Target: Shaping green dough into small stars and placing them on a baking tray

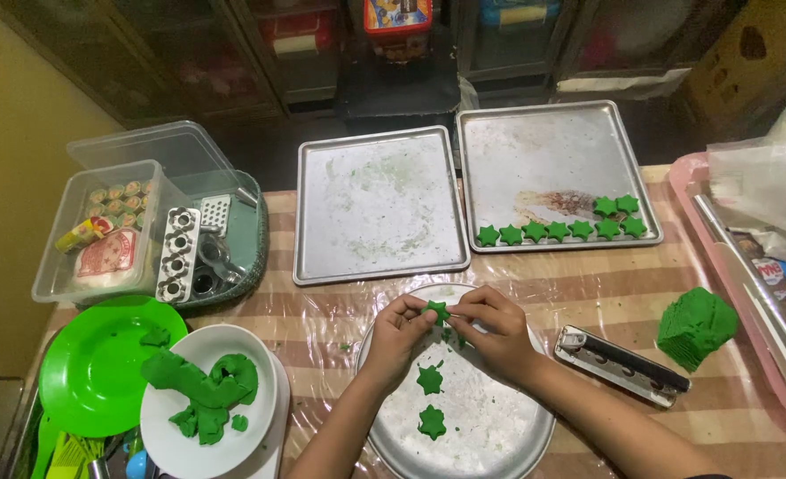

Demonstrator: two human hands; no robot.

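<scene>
Hands: left hand [399,330] and right hand [496,330] pinch one green dough star [437,310] together
Risk: soft star may tear or lose points; squeezing fingers likely cause it

Green dough [199,383] sits on a white plate [260,417] beside a bright green plate [91,372]. Green stars [559,231] line a silver tray [535,151]. The tablecloth [322,315] is beige-and-brown plaid.
</scene>
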